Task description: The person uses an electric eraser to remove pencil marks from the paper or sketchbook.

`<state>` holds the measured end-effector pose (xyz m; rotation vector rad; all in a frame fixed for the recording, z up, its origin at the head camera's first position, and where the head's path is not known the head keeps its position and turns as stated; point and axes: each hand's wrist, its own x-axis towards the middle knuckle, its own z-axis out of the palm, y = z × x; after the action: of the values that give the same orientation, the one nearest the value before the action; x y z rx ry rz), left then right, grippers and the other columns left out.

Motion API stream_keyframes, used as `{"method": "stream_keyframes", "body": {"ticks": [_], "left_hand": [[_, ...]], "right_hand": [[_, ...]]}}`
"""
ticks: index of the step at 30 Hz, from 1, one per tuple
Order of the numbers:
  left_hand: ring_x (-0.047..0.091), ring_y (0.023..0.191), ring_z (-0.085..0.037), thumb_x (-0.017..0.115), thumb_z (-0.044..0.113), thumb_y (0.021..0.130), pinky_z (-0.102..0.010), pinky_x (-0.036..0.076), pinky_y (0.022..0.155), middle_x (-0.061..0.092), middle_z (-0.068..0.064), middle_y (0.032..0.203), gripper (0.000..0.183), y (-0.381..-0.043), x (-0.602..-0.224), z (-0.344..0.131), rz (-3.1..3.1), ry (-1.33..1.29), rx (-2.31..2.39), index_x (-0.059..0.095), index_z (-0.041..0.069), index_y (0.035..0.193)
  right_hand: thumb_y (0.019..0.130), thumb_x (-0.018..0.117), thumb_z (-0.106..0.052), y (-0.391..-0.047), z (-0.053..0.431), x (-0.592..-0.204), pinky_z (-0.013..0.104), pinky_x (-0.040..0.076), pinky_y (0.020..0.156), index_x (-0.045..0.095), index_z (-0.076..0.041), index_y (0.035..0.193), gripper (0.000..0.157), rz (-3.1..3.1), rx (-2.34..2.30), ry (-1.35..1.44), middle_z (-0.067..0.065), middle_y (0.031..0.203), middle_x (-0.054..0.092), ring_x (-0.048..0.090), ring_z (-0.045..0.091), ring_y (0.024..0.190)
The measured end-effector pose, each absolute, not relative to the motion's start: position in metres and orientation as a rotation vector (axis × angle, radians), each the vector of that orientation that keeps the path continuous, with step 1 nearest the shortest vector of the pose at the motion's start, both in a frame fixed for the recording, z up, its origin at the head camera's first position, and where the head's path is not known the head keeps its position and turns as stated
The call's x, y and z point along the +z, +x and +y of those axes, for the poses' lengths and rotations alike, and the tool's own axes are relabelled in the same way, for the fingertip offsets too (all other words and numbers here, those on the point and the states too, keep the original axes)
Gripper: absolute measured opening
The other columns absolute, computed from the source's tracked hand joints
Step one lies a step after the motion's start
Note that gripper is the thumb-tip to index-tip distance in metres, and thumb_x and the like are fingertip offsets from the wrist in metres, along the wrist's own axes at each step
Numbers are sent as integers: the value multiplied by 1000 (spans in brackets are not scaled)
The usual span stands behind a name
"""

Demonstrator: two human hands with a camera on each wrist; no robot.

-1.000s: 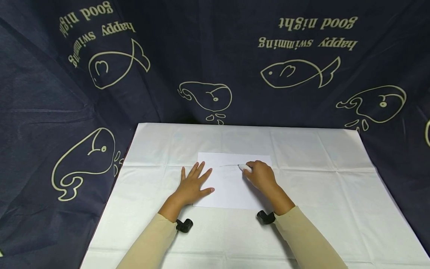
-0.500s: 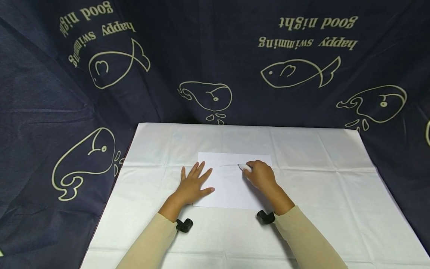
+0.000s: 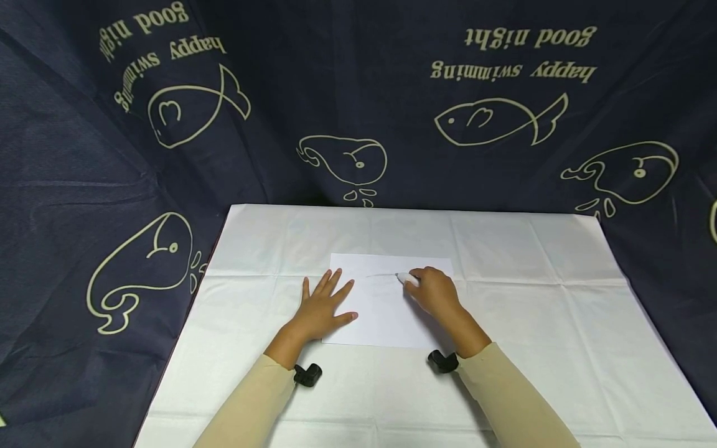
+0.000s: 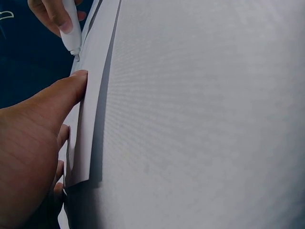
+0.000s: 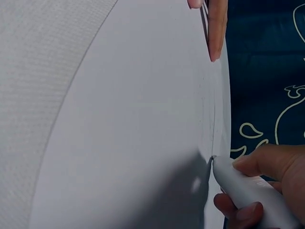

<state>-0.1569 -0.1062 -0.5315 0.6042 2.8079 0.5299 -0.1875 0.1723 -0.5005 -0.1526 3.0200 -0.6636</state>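
A white sheet of paper [image 3: 381, 320] lies on the cloth. Spread over its left side is my left hand [image 3: 317, 314], fingers fanned out and straight. My right hand [image 3: 438, 291] grips a thick, white pen-shaped tool [image 3: 407, 279] between thumb and fingers. Its small dark tip points left and is right at the paper's upper part. In the right wrist view a thin dark line [image 5: 214, 112] runs along the sheet to the tip of the tool. Whether this is a cut or a drawn mark I cannot tell. The tool's rear end is hidden in the right palm.
A white creased cloth [image 3: 538, 348] covers the table. Behind and to the sides hangs a dark blue curtain [image 3: 392, 81] with fish and whale outlines. Black wrist-worn devices, one of them at the left cuff [image 3: 307, 376], sit at both sleeves.
The tip of the white tool has shifted very slightly to the left. The left hand and the paper look the same.
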Motion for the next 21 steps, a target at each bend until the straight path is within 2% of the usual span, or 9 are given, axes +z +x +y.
{"method": "stream_keyframes", "body": {"ticks": [16, 21], "left_hand": [[3, 160, -31, 54, 59, 98, -73, -5, 119, 9, -8, 172, 76, -157, -532, -106, 2809, 604, 527, 29, 25, 161], [3, 160, -31, 54, 59, 98, -73, -5, 119, 9, -7, 172, 76, -157, -532, -106, 2808, 603, 532, 29, 25, 161]], "right_hand": [[91, 68, -21, -186, 173, -501, 49, 53, 71, 75, -4, 117, 32, 3029, -674, -148, 21, 99, 73, 69, 35, 87], [92, 67, -21, -186, 176, -500, 52, 55, 77, 74, -3, 118, 33, 3032, -680, -130, 23, 104, 73, 69, 39, 95]]}}
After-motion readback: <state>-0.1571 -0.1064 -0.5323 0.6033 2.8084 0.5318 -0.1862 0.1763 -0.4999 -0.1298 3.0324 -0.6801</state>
